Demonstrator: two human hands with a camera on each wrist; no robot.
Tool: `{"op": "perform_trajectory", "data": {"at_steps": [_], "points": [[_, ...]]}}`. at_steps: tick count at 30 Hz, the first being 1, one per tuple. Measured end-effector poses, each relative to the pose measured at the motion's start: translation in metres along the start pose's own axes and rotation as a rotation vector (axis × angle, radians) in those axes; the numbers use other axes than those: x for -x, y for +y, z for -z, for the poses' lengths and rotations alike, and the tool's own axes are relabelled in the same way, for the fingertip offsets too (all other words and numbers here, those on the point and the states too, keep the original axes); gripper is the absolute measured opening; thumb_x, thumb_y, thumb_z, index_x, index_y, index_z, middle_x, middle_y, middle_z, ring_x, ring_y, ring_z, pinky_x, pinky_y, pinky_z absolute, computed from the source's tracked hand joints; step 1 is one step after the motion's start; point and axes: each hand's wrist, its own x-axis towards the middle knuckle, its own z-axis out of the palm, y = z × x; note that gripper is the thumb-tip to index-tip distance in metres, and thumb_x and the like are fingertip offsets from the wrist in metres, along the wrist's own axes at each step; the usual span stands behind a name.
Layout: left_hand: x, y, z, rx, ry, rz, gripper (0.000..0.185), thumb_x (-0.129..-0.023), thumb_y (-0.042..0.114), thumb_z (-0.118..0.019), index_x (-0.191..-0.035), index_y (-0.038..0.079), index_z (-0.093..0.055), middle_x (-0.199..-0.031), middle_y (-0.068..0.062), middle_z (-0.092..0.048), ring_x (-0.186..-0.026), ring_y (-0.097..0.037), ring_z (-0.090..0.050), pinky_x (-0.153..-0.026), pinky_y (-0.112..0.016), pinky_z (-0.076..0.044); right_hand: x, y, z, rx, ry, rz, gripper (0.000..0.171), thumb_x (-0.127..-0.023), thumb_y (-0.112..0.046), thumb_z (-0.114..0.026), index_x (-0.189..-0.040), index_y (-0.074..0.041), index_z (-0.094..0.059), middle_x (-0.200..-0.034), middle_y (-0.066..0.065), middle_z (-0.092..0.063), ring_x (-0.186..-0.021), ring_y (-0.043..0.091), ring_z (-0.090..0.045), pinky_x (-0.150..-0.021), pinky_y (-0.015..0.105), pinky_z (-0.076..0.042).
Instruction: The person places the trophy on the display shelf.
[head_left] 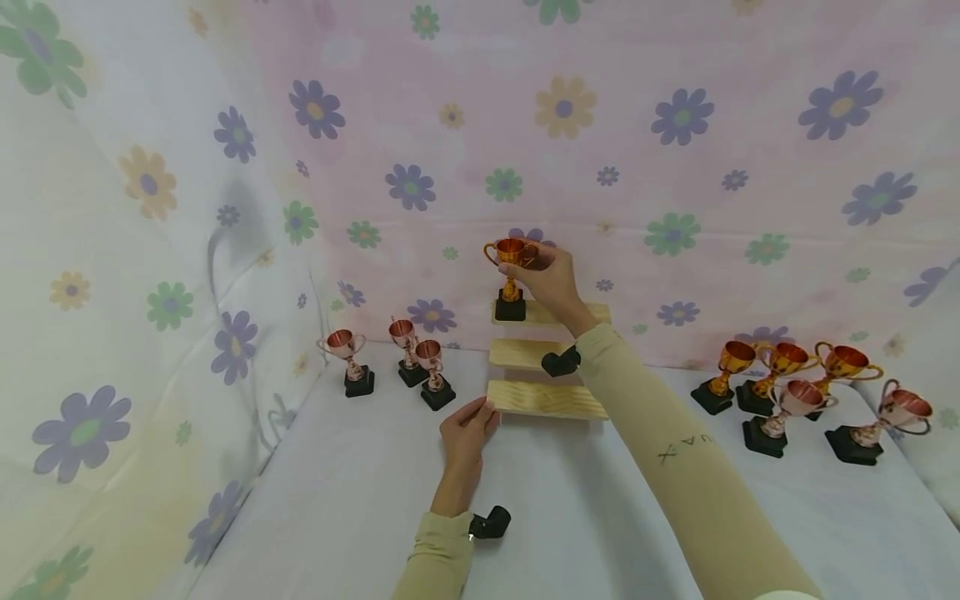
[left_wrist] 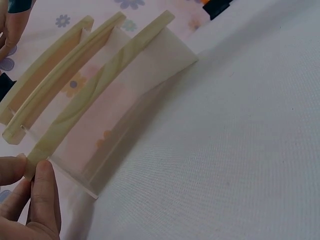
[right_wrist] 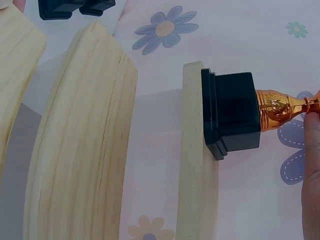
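Observation:
A gold trophy cup (head_left: 510, 305) with a black base stands upright at the left end of the top board of a three-tier wooden shelf (head_left: 551, 400). My right hand (head_left: 553, 283) holds the cup by its upper part, thumb and fingers around its right side. In the right wrist view, the black base (right_wrist: 234, 111) sits flat against the top board (right_wrist: 192, 150). Lower down, my left hand (head_left: 463, 437) pinches the left front corner of the bottom board (left_wrist: 95, 92), as the left wrist view shows. Clear side supports (left_wrist: 75, 175) carry the boards.
Left of the shelf stand three rose-coloured trophies, one (head_left: 348, 358) apart from the other two. Several gold and rose trophies (head_left: 787, 367) are grouped at the right on the white table (head_left: 337, 500). A flowered cloth (head_left: 465, 100) hangs behind and at the sides.

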Motion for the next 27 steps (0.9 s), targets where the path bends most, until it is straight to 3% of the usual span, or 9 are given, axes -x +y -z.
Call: {"op": "perform_trajectory", "data": {"at_steps": [9, 13, 19, 23, 27], "points": [[0.001, 0.002, 0.0, 0.004, 0.007, 0.008, 0.029, -0.093, -0.005, -0.068, -0.119, -0.016, -0.065, -0.103, -0.018, -0.07, -0.083, -0.014, -0.071, -0.081, -0.027, -0.063, 0.004, 0.0, -0.004, 0.006, 0.022, 0.034, 0.035, -0.088, -0.018, -0.082, -0.116, 0.001, -0.073, -0.104, 0.011, -0.072, -0.087, 0.015, -0.066, -0.073, 0.02, -0.058], [0.001, 0.001, -0.001, 0.004, 0.006, 0.0, 0.029, -0.093, -0.005, -0.068, -0.12, -0.017, -0.065, -0.102, -0.017, -0.07, -0.082, -0.014, -0.071, -0.081, -0.028, -0.063, 0.005, 0.001, -0.006, -0.007, 0.048, 0.002, 0.033, -0.087, -0.017, -0.083, -0.113, 0.001, -0.074, -0.104, 0.011, -0.073, -0.089, 0.016, -0.066, -0.075, 0.021, -0.058], [0.002, 0.001, -0.005, -0.009, 0.022, 0.019, 0.028, -0.093, -0.004, -0.069, -0.119, -0.015, -0.066, -0.101, -0.016, -0.069, -0.081, -0.014, -0.071, -0.079, -0.027, -0.063, 0.009, 0.008, -0.002, -0.065, 0.03, -0.08, 0.039, -0.087, -0.007, -0.08, -0.123, 0.003, -0.068, -0.119, 0.019, -0.07, -0.106, 0.025, -0.067, -0.087, 0.023, -0.059], [0.002, 0.002, -0.005, -0.017, 0.024, 0.024, 0.028, -0.093, -0.004, -0.069, -0.119, -0.015, -0.066, -0.1, -0.016, -0.069, -0.08, -0.014, -0.071, -0.078, -0.026, -0.063, 0.019, 0.007, 0.01, -0.056, -0.015, -0.069, 0.05, -0.088, 0.0, -0.076, -0.135, 0.006, -0.06, -0.13, 0.025, -0.063, -0.12, 0.036, -0.062, -0.1, 0.034, -0.056], [0.001, 0.003, -0.004, -0.028, 0.028, 0.019, 0.028, -0.093, -0.002, -0.07, -0.119, -0.014, -0.067, -0.102, -0.016, -0.068, -0.081, -0.013, -0.07, -0.078, -0.026, -0.063, 0.036, -0.003, 0.036, 0.042, -0.079, -0.016, 0.057, -0.089, 0.0, -0.075, -0.141, 0.005, -0.054, -0.139, 0.025, -0.057, -0.127, 0.04, -0.055, -0.111, 0.044, -0.049]]}}
